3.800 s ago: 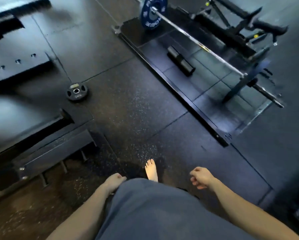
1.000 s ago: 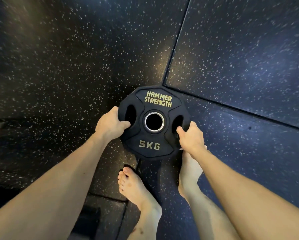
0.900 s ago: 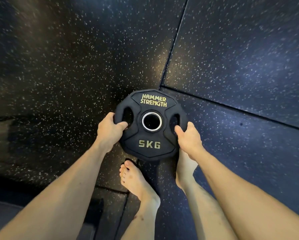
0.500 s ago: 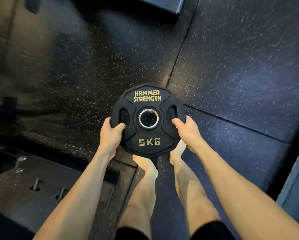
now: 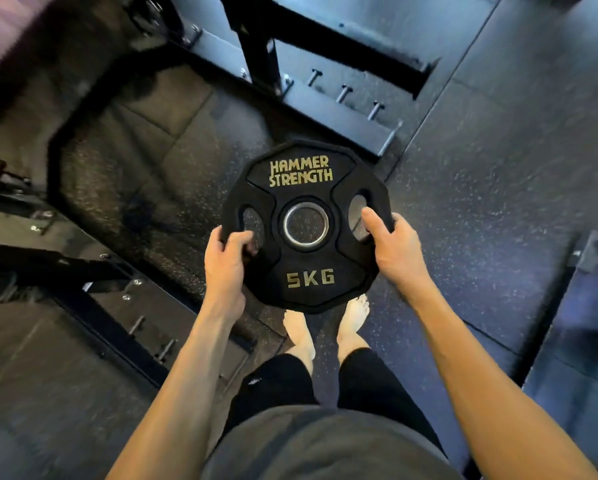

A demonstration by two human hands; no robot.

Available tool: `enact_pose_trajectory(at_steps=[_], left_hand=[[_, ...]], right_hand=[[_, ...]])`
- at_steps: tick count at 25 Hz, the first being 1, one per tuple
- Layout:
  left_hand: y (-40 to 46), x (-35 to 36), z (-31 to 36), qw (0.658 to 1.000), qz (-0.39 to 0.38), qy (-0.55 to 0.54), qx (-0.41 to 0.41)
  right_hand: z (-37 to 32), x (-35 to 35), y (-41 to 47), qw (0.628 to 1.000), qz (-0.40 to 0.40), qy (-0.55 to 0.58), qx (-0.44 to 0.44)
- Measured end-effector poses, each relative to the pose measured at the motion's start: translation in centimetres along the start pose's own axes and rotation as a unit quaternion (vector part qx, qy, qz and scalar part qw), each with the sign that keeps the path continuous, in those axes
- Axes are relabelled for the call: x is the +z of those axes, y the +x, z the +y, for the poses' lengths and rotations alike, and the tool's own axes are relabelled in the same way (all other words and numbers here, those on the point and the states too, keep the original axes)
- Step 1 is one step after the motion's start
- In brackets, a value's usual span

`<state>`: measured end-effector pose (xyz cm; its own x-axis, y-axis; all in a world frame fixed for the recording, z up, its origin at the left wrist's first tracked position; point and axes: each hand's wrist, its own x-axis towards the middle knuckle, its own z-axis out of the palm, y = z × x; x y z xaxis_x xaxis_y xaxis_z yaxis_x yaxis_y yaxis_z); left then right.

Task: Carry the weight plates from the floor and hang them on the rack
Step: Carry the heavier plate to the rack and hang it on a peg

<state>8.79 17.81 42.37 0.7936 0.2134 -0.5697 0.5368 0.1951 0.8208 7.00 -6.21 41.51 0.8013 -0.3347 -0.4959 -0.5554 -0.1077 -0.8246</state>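
We judge the carrying step to be in hand: the weight plate [image 5: 306, 226] is off the floor [image 5: 491, 188] and held flat, face up, at the centre of the frame, above our bare feet [image 5: 354, 315]. It reads "HAMMER STRENGTH" at its upper edge and "5KG" at its lower edge.

Our left hand [image 5: 226, 263] grips the plate's left rim, thumb on the face beside the left grip slot, the other fingers curled under and out of sight. Our right hand [image 5: 394, 245] grips the right rim in the same way, thumb lying at the right slot. So the plate sits between the two hands, each touching it on its own side, with the steel-lined centre hole [image 5: 306, 226] uncovered between them.

At the top of the frame a black steel frame [image 5: 256, 46] stands on a base rail [image 5: 342, 114] with short pins; whether this is the rack we cannot tell, and no hanging peg shows plainly.

The next move, as we judge it, calls for turning the plate upright and lining that centre hole with a peg, keeping both grips firm, since our toes lie directly below.
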Motion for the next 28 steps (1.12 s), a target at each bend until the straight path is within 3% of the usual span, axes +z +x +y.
enact_pose_trajectory(at_steps=[3, 10, 18, 23, 28], left_hand=[[-5.2, -2.3, 3.2, 0.996, 0.021, -0.087, -0.004], [-15.6, -5.7, 4.2, 0.96, 0.212, -0.147, 0.105], [-30.9, -6.9, -2.0, 0.841, 0.454, -0.227, 0.185], [-41.9, -9.9, -7.3, 0.752, 0.572, -0.255, 0.206], [-53.4, -15.1, -13.7, 0.674, 0.656, -0.253, 0.225]], right_hand=[[-4.5, -0.3, -4.2, 0.998, -0.025, 0.001, -0.049], [-9.9, 0.4, -9.1, 0.966, -0.201, 0.006, -0.163], [-10.0, 3.2, -15.8, 0.866, -0.439, -0.073, -0.226], [-6.8, 6.5, -25.8, 0.777, -0.56, -0.123, -0.259], [-1.1, 9.6, -38.5, 0.714, -0.639, -0.123, -0.259]])
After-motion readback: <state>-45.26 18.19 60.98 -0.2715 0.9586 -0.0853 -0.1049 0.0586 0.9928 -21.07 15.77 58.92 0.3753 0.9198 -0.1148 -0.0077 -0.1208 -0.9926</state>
